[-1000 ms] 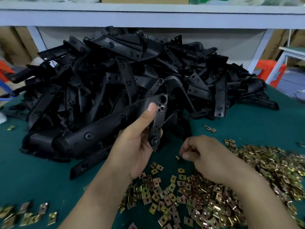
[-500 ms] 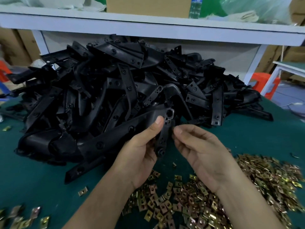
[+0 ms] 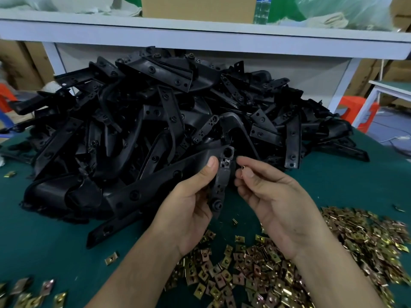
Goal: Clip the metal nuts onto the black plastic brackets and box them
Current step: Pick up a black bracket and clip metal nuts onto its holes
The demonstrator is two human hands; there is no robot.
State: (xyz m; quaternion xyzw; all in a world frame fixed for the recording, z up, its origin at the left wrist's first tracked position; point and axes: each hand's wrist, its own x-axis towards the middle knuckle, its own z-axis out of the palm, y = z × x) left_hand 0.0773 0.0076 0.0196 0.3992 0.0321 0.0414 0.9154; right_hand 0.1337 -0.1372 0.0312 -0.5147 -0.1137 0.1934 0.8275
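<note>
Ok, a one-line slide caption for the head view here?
Left hand holds a bracket while the right hand pinches a nut beside its top end, loose nuts below.

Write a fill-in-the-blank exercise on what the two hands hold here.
The left hand grips a ____ plastic bracket.
The right hand pinches one metal nut just off the bracket's ____ side.
Loose nuts lie on the ____ tabletop.
Missing: black; right; green.

left hand [image 3: 186,210] grips thumb-up, right hand [image 3: 278,203] pinches alongside.
</note>
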